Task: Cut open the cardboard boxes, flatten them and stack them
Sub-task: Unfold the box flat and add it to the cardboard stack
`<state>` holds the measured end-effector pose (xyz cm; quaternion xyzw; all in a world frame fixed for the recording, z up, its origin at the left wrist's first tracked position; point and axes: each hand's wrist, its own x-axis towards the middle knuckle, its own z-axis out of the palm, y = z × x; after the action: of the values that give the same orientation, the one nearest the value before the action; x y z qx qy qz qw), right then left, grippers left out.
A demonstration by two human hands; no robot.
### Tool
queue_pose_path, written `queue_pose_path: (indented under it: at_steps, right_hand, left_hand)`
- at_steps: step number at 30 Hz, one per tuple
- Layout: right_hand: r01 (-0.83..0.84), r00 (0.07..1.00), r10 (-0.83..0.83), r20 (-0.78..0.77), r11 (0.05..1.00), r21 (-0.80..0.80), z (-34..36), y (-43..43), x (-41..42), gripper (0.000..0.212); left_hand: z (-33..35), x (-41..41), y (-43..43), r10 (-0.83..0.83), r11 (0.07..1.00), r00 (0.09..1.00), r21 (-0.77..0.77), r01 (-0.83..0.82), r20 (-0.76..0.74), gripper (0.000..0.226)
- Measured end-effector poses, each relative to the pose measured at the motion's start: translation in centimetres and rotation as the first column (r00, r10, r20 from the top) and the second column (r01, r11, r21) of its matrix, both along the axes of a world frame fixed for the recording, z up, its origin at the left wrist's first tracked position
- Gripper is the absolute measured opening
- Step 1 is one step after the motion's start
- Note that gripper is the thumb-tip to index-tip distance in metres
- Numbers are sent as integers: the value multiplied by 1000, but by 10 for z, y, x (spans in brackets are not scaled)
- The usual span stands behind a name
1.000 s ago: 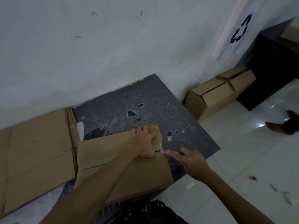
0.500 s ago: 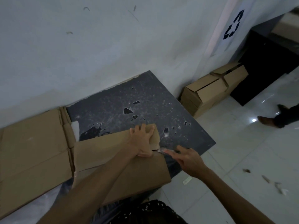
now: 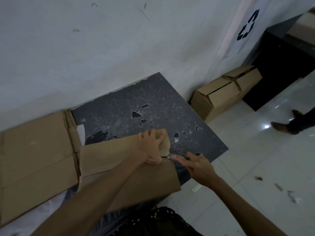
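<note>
Dim corner, dark worn surface [image 3: 153,99] by the wall. The cardboard box [image 3: 156,184] lies across it. Your left hand [image 3: 150,147] fingers clench its flap, and your right hand [image 3: 197,166] pinches the cutter [image 3: 171,156] at the seam. Pull the flap taut, blade shallow, cutting away from your thumb.

Scuffed white wall [image 3: 102,48], recycling sign [image 3: 247,25], glossy white floor tiles [image 3: 255,159], black cabinet [image 3: 279,70], dim light

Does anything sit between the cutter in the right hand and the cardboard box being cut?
Nothing visible. The right hand holds the cutter, tip at the cardboard box edge, right beside the left hand gripping the flap.
</note>
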<state>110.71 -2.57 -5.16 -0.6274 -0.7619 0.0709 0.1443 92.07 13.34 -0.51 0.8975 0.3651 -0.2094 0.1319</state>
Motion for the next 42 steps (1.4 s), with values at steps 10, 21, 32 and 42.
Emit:
queue_pose_path:
  at_steps: [10,21,32,42]
  right_hand:
    - [-24,999,25,35,1000,-4,-1,-7,7,51]
    - [10,1000,-7,23,995,-102,4,-18,8,46]
    - [17,921,-156,-357,931,-364,23,-48,23,75]
    - [-21,995,27,92,998,-65,13,-33,-2,104]
  left_hand:
    - [-3,-3,-9,-7,1000,1000,4,7,9,109]
    - [0,-4,-12,-13,1000,1000,-28,13,11,109]
    - [-1,-11,-8,-36,999,997,11,35,72,107]
    - [-1,-6,-5,-30,1000,999,5,30,31,109]
